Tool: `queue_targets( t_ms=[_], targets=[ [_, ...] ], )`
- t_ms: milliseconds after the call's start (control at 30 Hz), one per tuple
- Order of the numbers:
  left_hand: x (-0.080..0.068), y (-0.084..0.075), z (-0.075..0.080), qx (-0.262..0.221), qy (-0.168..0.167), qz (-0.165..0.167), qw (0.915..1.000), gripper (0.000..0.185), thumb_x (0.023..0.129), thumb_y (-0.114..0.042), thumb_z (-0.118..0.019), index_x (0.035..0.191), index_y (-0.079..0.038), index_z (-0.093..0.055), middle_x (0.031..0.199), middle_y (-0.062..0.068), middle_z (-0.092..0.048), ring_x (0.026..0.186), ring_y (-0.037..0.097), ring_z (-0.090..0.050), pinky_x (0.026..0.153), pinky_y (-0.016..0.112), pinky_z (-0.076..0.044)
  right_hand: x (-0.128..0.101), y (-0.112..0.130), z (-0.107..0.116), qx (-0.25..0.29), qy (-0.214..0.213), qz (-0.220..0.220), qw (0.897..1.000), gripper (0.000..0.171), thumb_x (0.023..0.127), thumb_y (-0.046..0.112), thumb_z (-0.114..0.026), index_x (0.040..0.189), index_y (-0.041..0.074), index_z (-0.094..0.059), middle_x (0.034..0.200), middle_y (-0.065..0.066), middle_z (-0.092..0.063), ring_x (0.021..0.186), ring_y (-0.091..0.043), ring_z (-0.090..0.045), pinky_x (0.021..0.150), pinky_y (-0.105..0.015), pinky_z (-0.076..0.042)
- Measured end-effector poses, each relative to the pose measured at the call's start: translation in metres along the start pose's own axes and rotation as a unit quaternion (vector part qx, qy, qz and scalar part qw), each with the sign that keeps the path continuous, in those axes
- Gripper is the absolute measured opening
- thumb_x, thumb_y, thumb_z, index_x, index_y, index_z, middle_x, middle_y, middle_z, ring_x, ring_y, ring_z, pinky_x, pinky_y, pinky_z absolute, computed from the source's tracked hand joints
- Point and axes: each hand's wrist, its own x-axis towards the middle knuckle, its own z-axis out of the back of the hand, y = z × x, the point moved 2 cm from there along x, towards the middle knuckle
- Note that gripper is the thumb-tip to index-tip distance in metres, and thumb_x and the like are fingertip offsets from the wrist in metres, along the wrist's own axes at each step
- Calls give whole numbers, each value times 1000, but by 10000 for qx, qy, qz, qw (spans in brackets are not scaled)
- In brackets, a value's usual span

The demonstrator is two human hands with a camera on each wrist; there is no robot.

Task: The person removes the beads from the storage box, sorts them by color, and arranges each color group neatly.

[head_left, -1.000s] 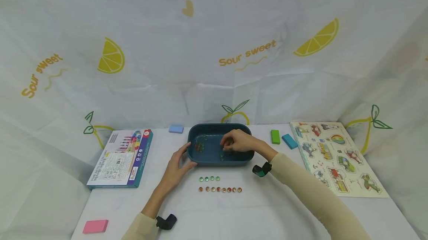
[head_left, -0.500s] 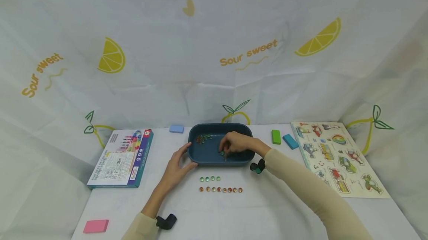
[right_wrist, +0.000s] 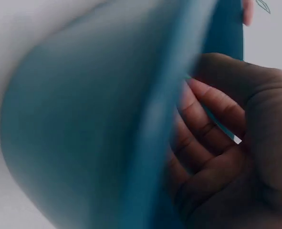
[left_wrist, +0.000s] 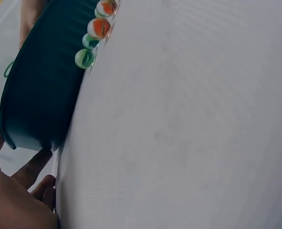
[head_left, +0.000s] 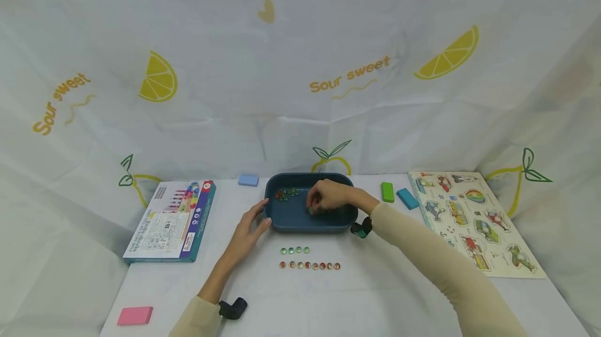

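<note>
A dark blue tray (head_left: 277,219) stands mid-table with a cluster of marbles (head_left: 286,194) at its back left. My right hand (head_left: 313,206) reaches down inside the tray. Its fingers (right_wrist: 203,124) are curled and bunched in a pinch on a marble, which they mostly hide. My left hand (head_left: 258,217) lies at the tray's left front corner, with straight fingers (left_wrist: 33,167) touching the tray wall (left_wrist: 40,95). In front of the tray lie a short row of green marbles (head_left: 295,250) and a longer row of orange marbles (head_left: 310,265).
A game box (head_left: 171,222) lies at the left and a pink block (head_left: 134,315) near the front left edge. A light blue block (head_left: 247,180), a green block (head_left: 387,192) and a blue block (head_left: 406,198) lie around the tray. A picture puzzle board (head_left: 474,222) lies at the right.
My right hand dipped to the tray's front wall, then drew back up a little with its fingers bunched. The marble cluster slid toward the back left. My left hand stayed at the corner.
</note>
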Motion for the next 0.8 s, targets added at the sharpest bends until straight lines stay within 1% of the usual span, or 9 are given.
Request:
queue_targets(
  t_ms=[100,200,233,333,433,500,567,667,800],
  targets=[
    [1,-1,0,-65,-66,-19,10000,59,106,-39,-64,161,-37,-43,167,13,-44,157,39,-40,128,70,-26,-5,1,4,244,-147,103,9995,11,96,9,-74,105,9,-79,95,-2,-78,79,-6,-67,72,-22,-57],
    [1,-2,0,-61,-99,-68,9999,59,105,-38,-65,161,-37,-43,167,13,-44,157,39,-40,128,70,-27,-17,8,7,716,-307,278,9966,16,98,13,-74,111,5,-77,97,-6,-78,82,-14,-71,74,-25,-59],
    [2,-2,0,-55,-108,-86,9999,60,105,-38,-65,161,-37,-43,167,12,-44,156,39,-41,128,70,-27,-23,11,8,910,-347,361,9946,19,99,15,-74,114,3,-76,97,-9,-77,81,-19,-72,73,-28,-60],
    [2,-2,-1,-4,-94,-79,9999,61,105,-39,-65,161,-38,-43,167,10,-44,157,38,-41,128,70,-27,-46,25,3,1382,-525,511,9877,23,101,17,-73,118,2,-74,97,-19,-76,78,-30,-72,68,-36,-62],
    [1,-1,-1,13,-80,-18,10000,62,104,-40,-66,161,-39,-42,168,9,-44,157,37,-40,128,69,-27,-69,40,-10,1694,-727,517,9815,21,101,18,-74,118,5,-74,95,-25,-75,76,-37,-70,64,-40,-61],
    [1,-1,-1,23,-67,15,10000,62,104,-40,-66,161,-39,-42,168,8,-44,157,37,-40,128,69,-27,-82,46,-23,1846,-837,422,9783,19,100,18,-74,116,8,-75,94,-25,-75,76,-37,-70,63,-41,-62],
    [1,-1,-2,21,-66,35,10000,62,104,-40,-66,161,-39,-42,168,9,-44,157,37,-40,128,70,-27,-91,50,-38,1988,-888,332,9754,18,99,16,-75,116,7,-76,95,-24,-75,77,-37,-70,62,-43,-63],
    [0,0,-2,0,-69,48,10000,62,104,-40,-66,161,-38,-42,168,9,-43,157,37,-40,128,70,-27,-98,50,-62,1916,-928,235,9768,18,99,15,-75,115,6,-76,95,-16,-77,74,-25,-72,61,-37,-63],
    [0,1,-2,-12,-110,44,9999,62,103,-40,-67,161,-38,-43,168,9,-44,157,38,-40,128,70,-27,-94,42,-87,1409,-1091,153,9839,18,98,14,-76,113,5,-77,89,-1,-77,67,-2,-67,60,-21,-57]
  ],
)
